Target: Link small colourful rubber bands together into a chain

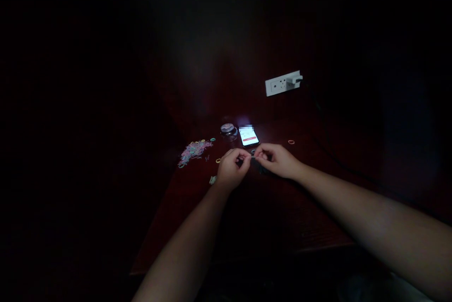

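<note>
Piece in hand: a small, pale, narrow strip (253, 157), its material too small to tell, spans the short gap between the two hands, above the table and just on the near side of the phone.
Left hand: the bare left hand (232, 168) has thumb and forefinger pinched together on the strip's left end.
Right hand: the bare right hand (278, 161) pinches the other end between its fingertips.
Under the fingers: a small bluish ring (253, 151) shows just beyond the strip; a dark shape below the right hand is too dim to make out.
Near the left hand: a thin yellow ring (218, 161) and a little cluster of pale green pieces (212, 180).
Phone: a dark-edged phone with a lit white screen (249, 140) and a red bar on it.
Jar: a clear, round, lidded jar (229, 130), just left of the phone.
Heap: a loose multicoloured pile of small bands (194, 150), farther left.
Right side: one orange ring (291, 142), apart.
Table: dark reddish surface (268, 217).
Wall: white rectangular socket panel (277, 86) with a white plug (294, 79) in it.
</note>
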The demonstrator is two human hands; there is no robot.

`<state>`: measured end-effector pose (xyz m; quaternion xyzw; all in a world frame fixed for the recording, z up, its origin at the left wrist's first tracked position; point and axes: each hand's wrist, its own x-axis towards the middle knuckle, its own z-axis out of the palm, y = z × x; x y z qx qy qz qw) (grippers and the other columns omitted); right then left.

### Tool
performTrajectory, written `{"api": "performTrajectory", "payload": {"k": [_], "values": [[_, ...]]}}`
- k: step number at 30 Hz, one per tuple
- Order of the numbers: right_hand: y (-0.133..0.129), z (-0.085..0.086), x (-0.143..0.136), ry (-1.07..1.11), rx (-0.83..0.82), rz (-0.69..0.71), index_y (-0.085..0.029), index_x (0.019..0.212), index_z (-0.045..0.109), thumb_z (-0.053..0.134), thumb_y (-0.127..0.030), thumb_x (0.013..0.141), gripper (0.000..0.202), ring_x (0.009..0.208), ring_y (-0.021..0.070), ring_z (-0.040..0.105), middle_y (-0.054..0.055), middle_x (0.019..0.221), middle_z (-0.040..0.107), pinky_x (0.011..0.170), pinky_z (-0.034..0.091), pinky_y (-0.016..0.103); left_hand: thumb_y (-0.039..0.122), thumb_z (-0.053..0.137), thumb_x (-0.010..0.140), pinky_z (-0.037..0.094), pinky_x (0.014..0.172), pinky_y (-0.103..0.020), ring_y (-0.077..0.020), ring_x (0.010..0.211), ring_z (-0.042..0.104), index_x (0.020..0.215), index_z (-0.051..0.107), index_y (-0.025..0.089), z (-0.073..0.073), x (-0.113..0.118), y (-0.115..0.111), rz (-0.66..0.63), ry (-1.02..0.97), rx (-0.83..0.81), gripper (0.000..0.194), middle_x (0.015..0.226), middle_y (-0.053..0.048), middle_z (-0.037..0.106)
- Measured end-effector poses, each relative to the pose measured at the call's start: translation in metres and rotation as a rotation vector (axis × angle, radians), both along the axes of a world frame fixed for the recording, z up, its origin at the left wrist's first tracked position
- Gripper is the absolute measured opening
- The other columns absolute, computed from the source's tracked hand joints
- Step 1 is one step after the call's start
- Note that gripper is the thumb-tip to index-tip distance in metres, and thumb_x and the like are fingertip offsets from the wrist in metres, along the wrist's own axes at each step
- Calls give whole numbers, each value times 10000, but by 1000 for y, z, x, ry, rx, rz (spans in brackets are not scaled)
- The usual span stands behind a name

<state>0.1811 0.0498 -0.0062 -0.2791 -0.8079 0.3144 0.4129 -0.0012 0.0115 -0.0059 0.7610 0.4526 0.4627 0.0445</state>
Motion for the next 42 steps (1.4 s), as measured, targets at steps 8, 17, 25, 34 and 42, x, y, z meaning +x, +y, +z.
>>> {"api": "performTrajectory", "payload": {"k": [8, 17, 25, 34, 42], "values": [[2, -1, 0, -12, 39, -42, -151, 787, 603, 529, -271, 840, 151, 583, 118, 452, 1, 650, 530, 559, 372, 248, 198, 582, 822, 472, 690, -269, -144, 745, 600, 837, 642, 180, -1, 1, 1, 0, -14, -19, 64, 811, -33, 661], [0, 2, 1, -59, 55, -26, -172, 733, 516, 426, -270, 903, 216, 612, 124, 493, 4, 663, 546, 584, 381, 242, 203, 586, 828, 483, 689, -261, -135, 734, 597, 829, 640, 179, -1, 3, 0, 2, -6, -14, 60, 808, -29, 669], [0, 4, 1, -99, 53, -23, -166, 680, 526, 406, -291, 916, 293, 579, 115, 484, -2, 630, 539, 574, 364, 234, 196, 585, 824, 470, 676, -255, -131, 730, 592, 836, 643, 176, -1, 2, 0, -3, 6, -4, 62, 811, -26, 668], [1, 1, 1, -40, 92, -38, -165, 775, 559, 484, -279, 876, 170, 641, 133, 497, 18, 709, 565, 588, 382, 249, 182, 592, 808, 477, 677, -260, -133, 733, 601, 850, 641, 180, 0, 2, 0, 1, -6, -11, 65, 817, -29, 667], [-1, 0, 1, 26, -15, 74, -170, 873, 553, 547, -292, 838, 127, 573, 109, 438, -12, 671, 513, 522, 360, 233, 200, 593, 813, 481, 678, -265, -136, 725, 608, 839, 638, 179, 0, 2, 0, -5, -5, -15, 55, 804, -29, 668]]}}
